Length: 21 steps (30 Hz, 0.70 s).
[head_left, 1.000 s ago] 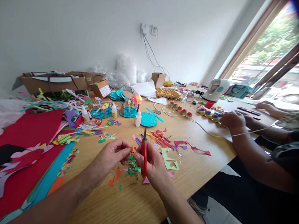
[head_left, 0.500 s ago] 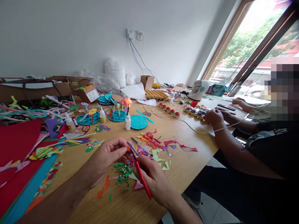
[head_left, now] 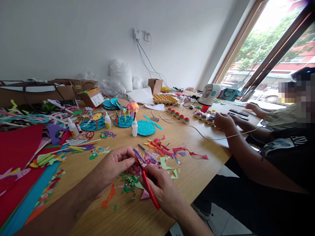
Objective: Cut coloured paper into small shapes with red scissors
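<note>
Going big to small here: the wooden tabletop [head_left: 187, 173] takes up most of the space, with a stack of red sheets [head_left: 18, 147] and blue sheets [head_left: 31, 201] over on the left. A turquoise disc [head_left: 146, 128] lies flat further back, past the hands.

Next size down, the hands. The left hand [head_left: 116, 167] has its thumb and fingers pinched together on a tiny bit of orange paper, and the right hand [head_left: 161, 186] is wrapped around red-handled scissors [head_left: 149, 188], blades angled up right next to the left fingertips. Can't tell how far apart the blades are, tbh. A white glue bottle [head_left: 134, 127] stands upright just in front of the disc.

Then the small stuff: green scraps [head_left: 130, 183] under and between the hands, a loose orange scrap [head_left: 111, 193] nearer the body, and the orange paper [head_left: 136, 158] itself, up at the left fingertips and mostly hidden.

My worry? With so little paper poking out, a blade that wanders could nick a fingertip. A loose pinch could also let the piece twist and cut crooked, or drop among the scraps and get lost.
</note>
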### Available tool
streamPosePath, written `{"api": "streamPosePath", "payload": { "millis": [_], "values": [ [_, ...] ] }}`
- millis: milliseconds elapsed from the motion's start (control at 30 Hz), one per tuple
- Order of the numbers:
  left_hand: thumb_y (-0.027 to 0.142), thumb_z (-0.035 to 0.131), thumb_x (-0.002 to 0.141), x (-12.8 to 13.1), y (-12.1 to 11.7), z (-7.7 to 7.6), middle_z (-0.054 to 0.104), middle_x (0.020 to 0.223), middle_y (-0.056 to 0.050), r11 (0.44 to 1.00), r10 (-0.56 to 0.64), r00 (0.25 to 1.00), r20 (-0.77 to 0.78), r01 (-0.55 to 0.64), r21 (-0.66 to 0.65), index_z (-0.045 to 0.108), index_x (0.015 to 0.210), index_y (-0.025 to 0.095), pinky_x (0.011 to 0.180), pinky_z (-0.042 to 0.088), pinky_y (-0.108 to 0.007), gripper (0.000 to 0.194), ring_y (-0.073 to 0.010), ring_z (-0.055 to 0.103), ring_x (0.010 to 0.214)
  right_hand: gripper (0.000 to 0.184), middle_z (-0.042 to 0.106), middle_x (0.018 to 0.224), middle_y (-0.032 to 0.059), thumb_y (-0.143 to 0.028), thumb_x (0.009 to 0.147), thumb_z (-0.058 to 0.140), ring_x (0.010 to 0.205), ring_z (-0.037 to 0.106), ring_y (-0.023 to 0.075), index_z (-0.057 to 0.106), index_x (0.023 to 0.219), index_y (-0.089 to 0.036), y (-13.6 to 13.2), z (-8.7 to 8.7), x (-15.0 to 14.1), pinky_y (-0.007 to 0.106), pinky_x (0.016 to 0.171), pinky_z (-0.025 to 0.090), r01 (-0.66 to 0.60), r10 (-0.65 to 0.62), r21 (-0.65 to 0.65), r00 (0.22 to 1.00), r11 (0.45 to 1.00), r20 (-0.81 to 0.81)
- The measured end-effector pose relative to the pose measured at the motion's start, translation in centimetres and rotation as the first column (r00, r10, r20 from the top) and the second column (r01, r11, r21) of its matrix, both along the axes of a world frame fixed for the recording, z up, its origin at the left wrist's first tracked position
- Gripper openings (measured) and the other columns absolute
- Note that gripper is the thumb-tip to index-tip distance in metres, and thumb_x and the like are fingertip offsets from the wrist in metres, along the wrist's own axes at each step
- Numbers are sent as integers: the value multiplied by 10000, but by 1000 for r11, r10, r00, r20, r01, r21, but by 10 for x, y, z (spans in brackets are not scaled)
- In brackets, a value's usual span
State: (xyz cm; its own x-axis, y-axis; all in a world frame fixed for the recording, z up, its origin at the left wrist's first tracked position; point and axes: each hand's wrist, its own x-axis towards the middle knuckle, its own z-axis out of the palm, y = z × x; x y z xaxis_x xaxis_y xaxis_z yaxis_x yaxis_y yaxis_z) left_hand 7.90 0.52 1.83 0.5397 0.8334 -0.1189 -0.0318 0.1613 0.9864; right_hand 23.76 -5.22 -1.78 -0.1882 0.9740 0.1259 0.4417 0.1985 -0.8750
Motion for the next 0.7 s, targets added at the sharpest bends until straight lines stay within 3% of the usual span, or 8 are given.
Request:
{"api": "streamPosePath", "payload": {
  "millis": [700],
  "values": [
    [254, 599, 759, 5, 3, -2, 640, 664, 19, 1000, -21, 999, -40, 21, 5, 592, 694, 170, 605, 471, -229, 106, -118, 590, 627, 261, 345, 545, -55, -219, 828, 453, 509, 296, 79, 355, 588, -186, -4, -6, 5, 207, 452, 211, 64, -64, -33, 998, 997, -3]
  ]
}}
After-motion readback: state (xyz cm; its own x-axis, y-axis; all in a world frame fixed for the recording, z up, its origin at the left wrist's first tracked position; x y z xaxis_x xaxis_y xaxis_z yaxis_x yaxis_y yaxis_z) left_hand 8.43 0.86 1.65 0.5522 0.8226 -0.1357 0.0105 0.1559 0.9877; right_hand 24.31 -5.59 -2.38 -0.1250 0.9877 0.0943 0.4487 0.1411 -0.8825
